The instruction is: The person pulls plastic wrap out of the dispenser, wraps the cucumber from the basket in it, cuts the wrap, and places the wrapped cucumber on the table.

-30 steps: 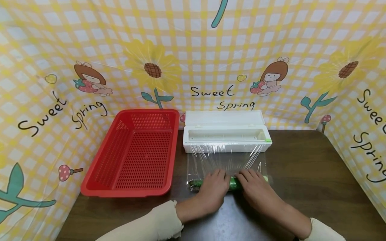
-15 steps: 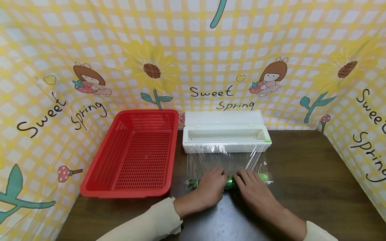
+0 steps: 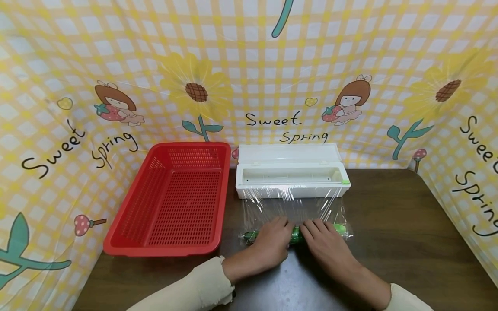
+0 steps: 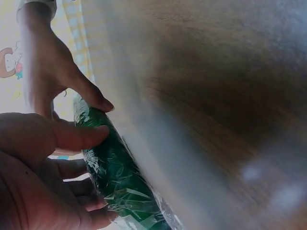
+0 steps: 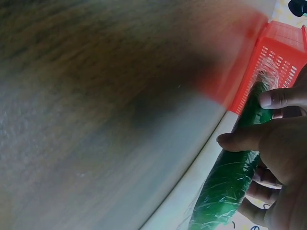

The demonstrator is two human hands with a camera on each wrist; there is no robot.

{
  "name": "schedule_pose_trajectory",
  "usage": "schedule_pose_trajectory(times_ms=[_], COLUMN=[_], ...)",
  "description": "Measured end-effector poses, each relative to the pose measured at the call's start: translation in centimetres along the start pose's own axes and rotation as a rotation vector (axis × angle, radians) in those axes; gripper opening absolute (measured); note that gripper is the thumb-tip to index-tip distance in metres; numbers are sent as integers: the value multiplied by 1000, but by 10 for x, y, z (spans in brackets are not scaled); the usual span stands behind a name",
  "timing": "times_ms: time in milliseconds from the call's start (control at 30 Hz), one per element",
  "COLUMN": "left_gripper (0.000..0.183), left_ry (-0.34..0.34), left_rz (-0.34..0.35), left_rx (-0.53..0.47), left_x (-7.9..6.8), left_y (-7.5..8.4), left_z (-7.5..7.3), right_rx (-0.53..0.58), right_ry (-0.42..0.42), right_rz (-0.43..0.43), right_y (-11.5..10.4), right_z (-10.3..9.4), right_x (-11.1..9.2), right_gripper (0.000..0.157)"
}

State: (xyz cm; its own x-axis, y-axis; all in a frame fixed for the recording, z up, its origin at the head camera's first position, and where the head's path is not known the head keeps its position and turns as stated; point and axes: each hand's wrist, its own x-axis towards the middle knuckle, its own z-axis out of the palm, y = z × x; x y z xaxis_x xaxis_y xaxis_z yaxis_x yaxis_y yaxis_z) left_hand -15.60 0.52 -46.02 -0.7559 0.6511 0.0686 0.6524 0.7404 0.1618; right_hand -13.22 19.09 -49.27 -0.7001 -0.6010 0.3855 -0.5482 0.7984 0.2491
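As more of the cucumber [image 3: 296,236] shows, left hand [image 3: 272,243] and right hand [image 3: 325,240] curl round it — film [image 3: 297,208] uncut, wrapping seemingly unfinished.

Long, dark-green cylindrical vegetable [image 3: 296,236], wrapped in clear plastic film [image 3: 288,208], lies crosswise, gripped by left hand [image 3: 273,241] and right hand [image 3: 326,242]. Ends protrude outboard of grip; right end paler. Film continues beyond grip, creased, glossy.
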Motion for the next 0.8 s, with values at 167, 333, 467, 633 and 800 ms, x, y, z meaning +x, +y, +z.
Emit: schedule_pose_trajectory(times_ms=[167, 333, 467, 633, 800], left_gripper=[35, 46, 50, 50, 42], left_ry=[37, 68, 88, 110, 132], left_rz=[-15, -5, 0, -13, -6], left_rx=[84, 244, 297, 319, 328], left_x=[-3, -5, -4, -2, -3], left_y=[4, 9, 10, 8, 5], left_z=[4, 9, 12, 18, 24], right_rx=[-8, -6, 25, 58, 82], right_ry=[-21, -57, -69, -81, -94], right_rz=[4, 14, 34, 52, 56], right_y=[0, 1, 2, 3, 3], right_z=[-2, -4, -4, 0, 0], right_x=[1, 2, 3, 4, 5], right_gripper=[33, 28, 31, 36, 36])
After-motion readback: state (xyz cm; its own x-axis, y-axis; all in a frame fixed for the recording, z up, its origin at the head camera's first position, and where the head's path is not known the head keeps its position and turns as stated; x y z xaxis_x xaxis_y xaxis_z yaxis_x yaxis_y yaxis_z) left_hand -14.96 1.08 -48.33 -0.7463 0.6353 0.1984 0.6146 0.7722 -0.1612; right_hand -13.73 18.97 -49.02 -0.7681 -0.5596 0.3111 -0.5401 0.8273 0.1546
